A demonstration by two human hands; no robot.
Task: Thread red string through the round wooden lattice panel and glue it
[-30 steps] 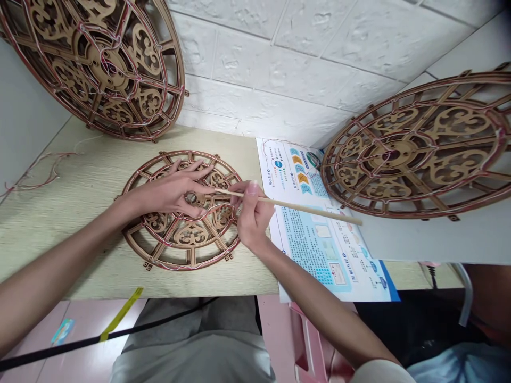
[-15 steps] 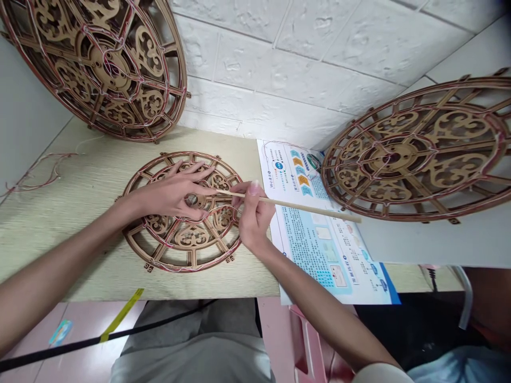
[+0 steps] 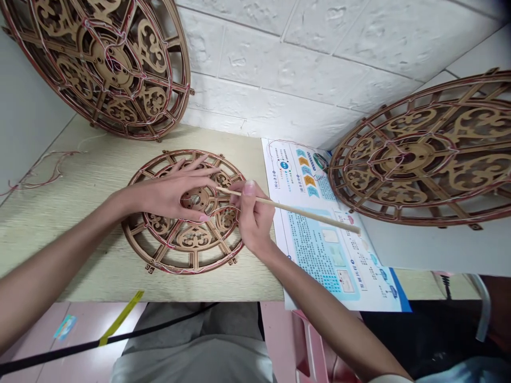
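Note:
A round brown openwork frame (image 3: 194,261) with scrollwork panels lies flat on the table, red and white wires running along its rings and spokes. Spread over its upper left part is my left hand (image 3: 170,192), fingers apart and holding nothing. My right hand (image 3: 255,215) pinches a thin wooden stick (image 3: 315,216) at the frame's right edge. The stick's narrow tip sits near my left index finger, above the frame's middle, and its thicker end points right over the printed sheet. Part of the frame is hidden under both hands.
Two larger wired round frames lean at the back, one at the left (image 3: 115,64) and one at the right (image 3: 407,159). A printed sheet (image 3: 319,255) lies on the table (image 3: 91,255) at right. Loose wires (image 3: 58,165) rest at the left. A white brick-patterned wall (image 3: 255,58) stands behind.
The view has shifted slightly. My left thumb and fingers have spread a little, uncovering more of the frame's hub. The stick, still in my right hand, slopes down a little more to the right.

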